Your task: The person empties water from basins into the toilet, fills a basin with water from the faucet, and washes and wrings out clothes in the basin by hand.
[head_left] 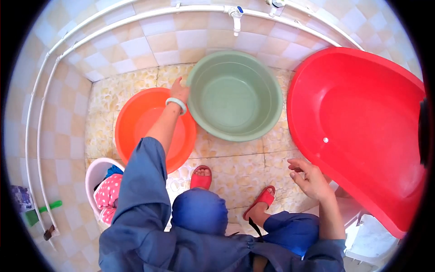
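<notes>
My left hand (180, 91), with a pale bangle on its wrist, reaches over the orange basin (131, 131) to the left rim of the green basin (231, 102). Its fingers are at that rim, partly curled, and seem to grip it. The green basin looks empty and stands on the tiled floor beside the orange one. My right hand (310, 179) hangs in the air near the lower left edge of the large red tub (371, 122), fingers loosely bent and apart, holding nothing.
A pink bucket (93, 186) with polka-dot cloth (108, 192) stands at the left. White pipes run along the walls, with a tap (236, 20) above the green basin. My feet in red slippers (201, 177) are on the floor. A green brush (50, 206) is far left.
</notes>
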Motion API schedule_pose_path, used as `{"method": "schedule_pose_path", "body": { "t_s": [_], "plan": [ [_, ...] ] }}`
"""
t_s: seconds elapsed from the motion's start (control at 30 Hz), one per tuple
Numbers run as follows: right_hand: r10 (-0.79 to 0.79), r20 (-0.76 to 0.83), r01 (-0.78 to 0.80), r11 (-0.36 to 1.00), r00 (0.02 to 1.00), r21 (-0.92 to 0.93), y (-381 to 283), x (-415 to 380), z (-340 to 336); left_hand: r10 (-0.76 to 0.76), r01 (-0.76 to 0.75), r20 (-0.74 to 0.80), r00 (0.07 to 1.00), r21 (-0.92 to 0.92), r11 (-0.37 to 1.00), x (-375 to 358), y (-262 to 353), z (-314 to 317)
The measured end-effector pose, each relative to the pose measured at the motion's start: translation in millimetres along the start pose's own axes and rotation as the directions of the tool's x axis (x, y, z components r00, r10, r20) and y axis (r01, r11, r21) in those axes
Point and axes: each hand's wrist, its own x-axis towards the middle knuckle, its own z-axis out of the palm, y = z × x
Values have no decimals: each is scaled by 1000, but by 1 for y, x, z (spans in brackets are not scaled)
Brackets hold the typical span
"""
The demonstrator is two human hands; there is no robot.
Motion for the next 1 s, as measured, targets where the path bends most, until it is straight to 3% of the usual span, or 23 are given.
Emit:
{"method": "schedule_pose_path", "body": {
  "t_s": [0.07, 0.17, 0.23, 0.3, 0.4, 0.5, 0.6, 0.73, 0.77, 0.87, 0.9, 1.0],
  "plan": [
    [-148, -38, 145, 986, 988, -83, -7, 0, 7, 315, -303, -76, 946, 137, 943, 6, 26, 7],
    [-299, -63, 283, 941, 952, -186, -7, 4, 9, 695, -642, -109, 711, 302, 705, 10, 107, 11],
    [-303, -81, 282, 937, 950, -205, -5, 6, 6, 847, -788, -75, 527, 330, 520, 8, 179, 5],
    [-242, -112, 222, 961, 964, -167, -4, 6, 1, 922, -854, 90, 378, 418, 310, 21, 241, -5],
    [-235, -96, 223, 967, 967, -127, 2, 3, -7, 798, -806, 411, 442, 573, 151, 59, 293, -9],
    [-269, -133, 251, 958, 954, -139, 15, 0, -11, 578, -711, 592, 562, 703, -29, 58, 323, -6],
    [-276, -152, 262, 959, 949, -110, 23, 1, -17, 670, -740, 509, 540, 666, 90, 67, 318, 2],
    [-227, -126, 226, 974, 966, -23, 34, 6, -20, 720, -766, 486, 495, 636, 97, 77, 320, 13],
    [-240, -134, 239, 971, 962, -21, 37, 8, -20, 669, -735, 483, 565, 664, 141, 78, 325, 16],
    [-247, -148, 247, 969, 958, -17, 42, 9, -21, 634, -637, 430, 642, 760, 130, 56, 345, 28],
    [-247, -152, 247, 969, 957, -17, 43, 9, -22, 768, -656, 344, 540, 744, 129, 63, 339, 35],
    [-242, -157, 248, 969, 958, 18, 43, 8, -23, 754, -588, 287, 591, 793, 160, 77, 340, 47]
  ]
}}
